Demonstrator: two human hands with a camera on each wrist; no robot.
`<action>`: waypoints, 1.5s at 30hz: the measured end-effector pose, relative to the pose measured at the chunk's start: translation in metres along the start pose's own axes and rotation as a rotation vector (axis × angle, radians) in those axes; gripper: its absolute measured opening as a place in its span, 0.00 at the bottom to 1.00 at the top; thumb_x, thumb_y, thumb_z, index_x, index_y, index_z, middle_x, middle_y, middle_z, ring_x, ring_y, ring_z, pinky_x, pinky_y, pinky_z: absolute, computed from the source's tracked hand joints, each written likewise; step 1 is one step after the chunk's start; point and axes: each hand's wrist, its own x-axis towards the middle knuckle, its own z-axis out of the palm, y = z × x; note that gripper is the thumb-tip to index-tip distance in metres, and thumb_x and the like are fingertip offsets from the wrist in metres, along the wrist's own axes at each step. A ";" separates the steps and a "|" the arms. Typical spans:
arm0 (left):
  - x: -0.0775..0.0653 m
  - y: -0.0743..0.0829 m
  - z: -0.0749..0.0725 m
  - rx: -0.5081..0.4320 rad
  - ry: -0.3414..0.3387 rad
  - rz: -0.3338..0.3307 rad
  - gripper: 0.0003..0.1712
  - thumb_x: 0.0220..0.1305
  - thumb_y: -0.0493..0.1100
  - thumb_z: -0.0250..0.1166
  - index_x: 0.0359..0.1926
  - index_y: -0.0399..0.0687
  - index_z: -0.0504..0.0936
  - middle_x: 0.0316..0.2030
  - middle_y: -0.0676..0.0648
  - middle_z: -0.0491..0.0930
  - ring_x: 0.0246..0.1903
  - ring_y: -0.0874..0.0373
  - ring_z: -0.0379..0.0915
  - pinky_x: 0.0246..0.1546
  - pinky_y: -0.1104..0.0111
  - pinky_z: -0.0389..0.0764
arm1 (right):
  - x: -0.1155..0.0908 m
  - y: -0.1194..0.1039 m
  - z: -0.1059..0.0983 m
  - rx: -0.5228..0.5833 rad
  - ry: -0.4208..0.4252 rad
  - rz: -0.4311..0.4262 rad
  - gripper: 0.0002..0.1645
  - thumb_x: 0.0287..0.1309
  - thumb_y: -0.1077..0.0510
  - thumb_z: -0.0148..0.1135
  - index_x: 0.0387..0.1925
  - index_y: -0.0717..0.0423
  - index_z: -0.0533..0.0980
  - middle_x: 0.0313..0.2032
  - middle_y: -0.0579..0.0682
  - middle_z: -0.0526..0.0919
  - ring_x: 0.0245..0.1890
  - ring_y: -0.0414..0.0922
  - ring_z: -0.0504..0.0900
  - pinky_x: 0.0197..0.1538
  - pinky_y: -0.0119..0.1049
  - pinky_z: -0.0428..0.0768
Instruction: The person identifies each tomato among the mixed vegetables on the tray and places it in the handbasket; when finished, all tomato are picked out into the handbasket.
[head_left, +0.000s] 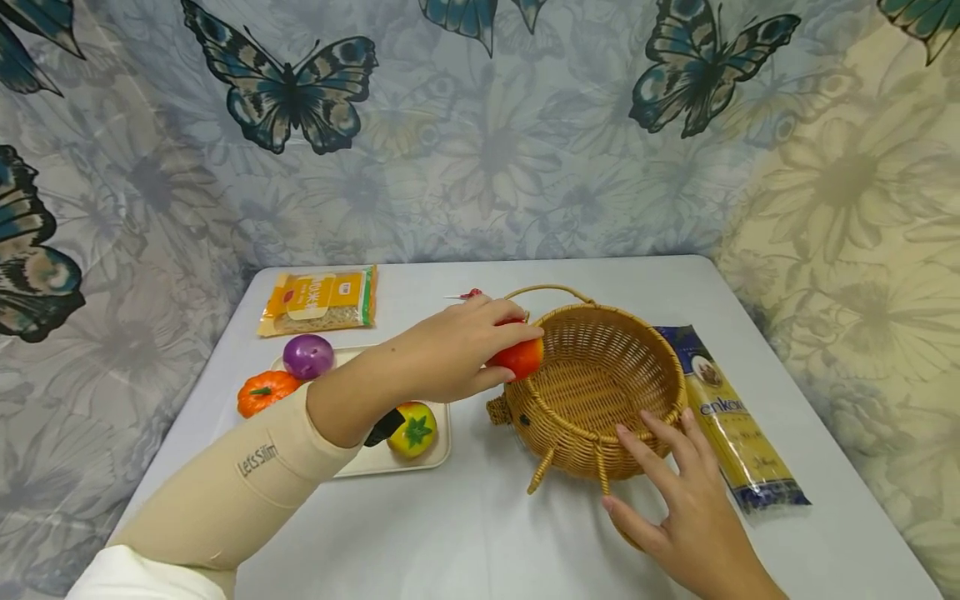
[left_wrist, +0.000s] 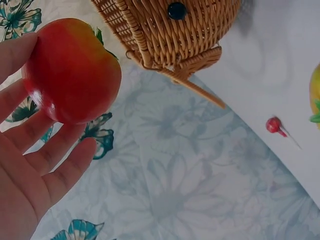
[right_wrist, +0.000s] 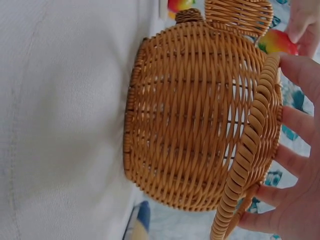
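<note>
My left hand grips a red fruit with a green leafy top, like a tomato. It holds the fruit at the left rim of a wicker basket. In the left wrist view, the fruit sits against the fingers, apart from the basket's animal-face side. My right hand is spread at the basket's near right side, fingertips touching the rim and thumb by the lowered near handle. Inside, the visible woven floor holds nothing.
Left of the basket lies a cream tray with a yellow-green fruit, partly behind my forearm. Near it are a purple onion-like vegetable and an orange pumpkin. A grain bag, red lollipop and blue-yellow packet lie around.
</note>
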 end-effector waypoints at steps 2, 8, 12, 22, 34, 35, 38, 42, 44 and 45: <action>0.006 0.002 0.000 -0.013 -0.018 -0.003 0.31 0.63 0.55 0.61 0.67 0.63 0.66 0.61 0.53 0.67 0.55 0.56 0.64 0.55 0.63 0.73 | 0.001 0.000 0.000 -0.003 -0.001 -0.005 0.47 0.38 0.45 0.76 0.64 0.42 0.69 0.67 0.57 0.62 0.71 0.67 0.45 0.63 0.73 0.50; 0.028 0.009 0.004 -0.033 -0.043 0.000 0.30 0.65 0.55 0.60 0.67 0.62 0.66 0.60 0.52 0.67 0.57 0.56 0.63 0.55 0.63 0.74 | 0.002 0.001 0.000 -0.010 -0.002 -0.010 0.47 0.38 0.44 0.76 0.64 0.42 0.70 0.67 0.56 0.63 0.71 0.67 0.46 0.63 0.73 0.51; 0.043 0.014 0.009 -0.023 -0.060 -0.014 0.31 0.65 0.57 0.58 0.67 0.62 0.65 0.59 0.52 0.67 0.56 0.56 0.64 0.55 0.63 0.73 | 0.001 0.001 0.000 -0.009 -0.007 -0.001 0.47 0.38 0.43 0.76 0.64 0.41 0.70 0.67 0.56 0.63 0.71 0.67 0.46 0.63 0.73 0.51; 0.074 0.022 0.029 0.043 -0.146 -0.016 0.31 0.64 0.60 0.58 0.66 0.65 0.65 0.56 0.54 0.69 0.52 0.57 0.67 0.51 0.62 0.75 | 0.002 0.002 -0.002 -0.003 0.025 -0.056 0.47 0.38 0.43 0.76 0.64 0.44 0.70 0.66 0.58 0.64 0.71 0.68 0.46 0.64 0.72 0.50; 0.092 0.028 0.045 0.186 -0.242 -0.017 0.33 0.61 0.64 0.59 0.65 0.64 0.67 0.55 0.53 0.71 0.52 0.57 0.70 0.52 0.59 0.75 | 0.001 0.004 -0.003 0.003 0.034 -0.042 0.46 0.38 0.43 0.76 0.63 0.43 0.71 0.67 0.56 0.64 0.71 0.67 0.46 0.63 0.72 0.52; 0.093 0.029 0.046 0.188 -0.250 -0.020 0.33 0.61 0.64 0.59 0.65 0.64 0.67 0.54 0.53 0.71 0.52 0.57 0.70 0.52 0.58 0.75 | 0.000 0.004 -0.003 0.003 0.033 -0.039 0.46 0.38 0.43 0.76 0.63 0.43 0.71 0.67 0.56 0.64 0.71 0.67 0.46 0.63 0.72 0.52; 0.095 0.029 0.048 0.197 -0.269 -0.027 0.33 0.61 0.64 0.59 0.65 0.65 0.67 0.55 0.52 0.71 0.53 0.56 0.70 0.53 0.57 0.75 | 0.000 0.004 -0.003 0.006 0.029 -0.036 0.46 0.38 0.43 0.76 0.64 0.41 0.70 0.67 0.56 0.64 0.71 0.67 0.46 0.63 0.72 0.52; 0.096 0.029 0.052 0.198 -0.275 -0.021 0.33 0.61 0.64 0.59 0.65 0.64 0.67 0.56 0.52 0.71 0.54 0.55 0.69 0.55 0.57 0.74 | -0.002 0.004 -0.003 0.010 0.029 -0.030 0.47 0.38 0.42 0.76 0.64 0.41 0.70 0.67 0.56 0.64 0.71 0.67 0.46 0.64 0.71 0.52; 0.097 0.029 0.053 0.202 -0.276 -0.016 0.33 0.61 0.64 0.58 0.65 0.64 0.67 0.57 0.51 0.71 0.56 0.54 0.67 0.57 0.57 0.72 | -0.003 0.004 -0.003 0.009 0.033 -0.026 0.46 0.38 0.42 0.76 0.64 0.41 0.70 0.66 0.55 0.64 0.71 0.67 0.47 0.64 0.71 0.52; 0.097 0.030 0.053 0.208 -0.278 -0.013 0.34 0.61 0.65 0.58 0.66 0.64 0.66 0.59 0.52 0.70 0.57 0.54 0.66 0.58 0.57 0.71 | -0.003 0.005 -0.003 0.008 0.034 -0.024 0.47 0.38 0.42 0.76 0.64 0.41 0.70 0.67 0.55 0.64 0.71 0.66 0.47 0.63 0.71 0.52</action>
